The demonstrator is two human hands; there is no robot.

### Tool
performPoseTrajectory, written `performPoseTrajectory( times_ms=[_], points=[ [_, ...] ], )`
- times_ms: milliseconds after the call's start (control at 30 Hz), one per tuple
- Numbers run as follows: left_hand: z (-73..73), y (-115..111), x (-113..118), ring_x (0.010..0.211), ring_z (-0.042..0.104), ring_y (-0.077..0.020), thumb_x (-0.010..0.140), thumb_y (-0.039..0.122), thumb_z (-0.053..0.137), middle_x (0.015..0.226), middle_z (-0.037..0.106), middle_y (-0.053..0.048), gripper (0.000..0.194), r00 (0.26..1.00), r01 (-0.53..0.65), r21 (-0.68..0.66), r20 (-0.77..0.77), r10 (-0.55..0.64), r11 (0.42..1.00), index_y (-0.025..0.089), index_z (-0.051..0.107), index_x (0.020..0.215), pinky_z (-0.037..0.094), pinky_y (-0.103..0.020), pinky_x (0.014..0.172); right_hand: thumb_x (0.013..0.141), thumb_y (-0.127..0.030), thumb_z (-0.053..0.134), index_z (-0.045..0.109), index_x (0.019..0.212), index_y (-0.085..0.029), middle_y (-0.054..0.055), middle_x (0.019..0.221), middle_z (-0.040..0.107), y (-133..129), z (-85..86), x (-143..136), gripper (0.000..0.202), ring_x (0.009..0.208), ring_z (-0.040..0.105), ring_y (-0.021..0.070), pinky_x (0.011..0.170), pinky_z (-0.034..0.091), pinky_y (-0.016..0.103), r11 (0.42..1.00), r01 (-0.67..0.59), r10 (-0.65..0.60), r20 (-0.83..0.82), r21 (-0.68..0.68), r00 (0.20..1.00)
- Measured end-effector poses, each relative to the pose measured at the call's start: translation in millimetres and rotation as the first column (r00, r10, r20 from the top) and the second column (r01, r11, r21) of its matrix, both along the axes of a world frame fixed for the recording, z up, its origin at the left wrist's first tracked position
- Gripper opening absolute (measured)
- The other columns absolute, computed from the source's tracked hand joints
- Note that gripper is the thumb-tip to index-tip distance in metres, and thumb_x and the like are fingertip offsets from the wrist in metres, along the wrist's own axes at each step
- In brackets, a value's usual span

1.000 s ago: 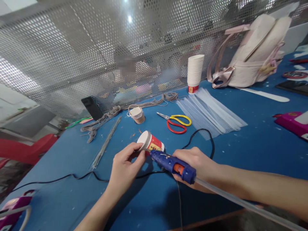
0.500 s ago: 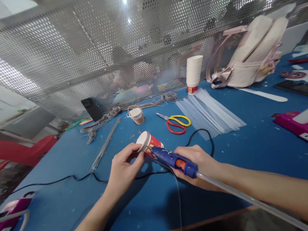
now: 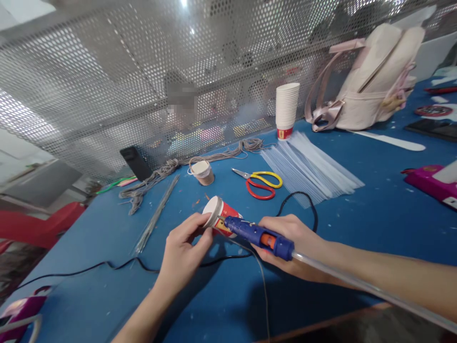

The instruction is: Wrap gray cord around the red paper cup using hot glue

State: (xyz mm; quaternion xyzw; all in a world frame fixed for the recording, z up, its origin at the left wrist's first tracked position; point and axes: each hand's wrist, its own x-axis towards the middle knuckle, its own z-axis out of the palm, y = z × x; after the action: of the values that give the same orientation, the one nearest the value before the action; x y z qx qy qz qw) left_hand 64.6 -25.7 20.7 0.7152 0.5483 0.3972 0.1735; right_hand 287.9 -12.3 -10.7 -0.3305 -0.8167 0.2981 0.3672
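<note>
My left hand (image 3: 187, 245) is closed on a red and white paper cup (image 3: 230, 212), which lies tilted on its side with its white end toward the left. Grey cord (image 3: 264, 276) runs round the cup near that end and trails down toward the front of the table. In my right hand (image 3: 291, 245) is a blue hot glue gun (image 3: 246, 230), a long clear glue stick (image 3: 357, 283) sticking out of its back. The gun's nozzle meets or nearly meets the cord on the cup; exact contact is hard to tell.
Scissors (image 3: 259, 183) lie beyond the cup, near a small cord-wrapped cup (image 3: 203, 173). Farther back are grey cord bundles (image 3: 164, 169), stacked paper cups (image 3: 286, 107), clear glue sticks (image 3: 310, 166) and a pale backpack (image 3: 371, 90). A black cable (image 3: 103, 263) crosses the blue table (image 3: 89, 228).
The cup appears turned slightly in my left hand, and the glue gun's tip has shifted a little. The rest of the table looks the same, with a slight camera shift.
</note>
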Motion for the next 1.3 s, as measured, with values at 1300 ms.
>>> performPoseTrajectory(
  times_ms=[1300],
  points=[
    [-3.3,4,-11,0.066,0.061,-0.0125,0.077,0.015,0.053,0.074,0.068,0.0,0.017,0.998,0.063,0.026,0.025,-0.064,0.998,0.018,0.069,0.081,0.049,-0.02,0.061,0.078,-0.024,0.056,0.041,0.062,-0.019,-0.006,0.053,0.042,2,14.0,2,0.023,0.046,0.034,0.007,0.048,0.03,0.02,0.986,0.034,-0.033,0.008,-0.161,0.999]
  ],
)
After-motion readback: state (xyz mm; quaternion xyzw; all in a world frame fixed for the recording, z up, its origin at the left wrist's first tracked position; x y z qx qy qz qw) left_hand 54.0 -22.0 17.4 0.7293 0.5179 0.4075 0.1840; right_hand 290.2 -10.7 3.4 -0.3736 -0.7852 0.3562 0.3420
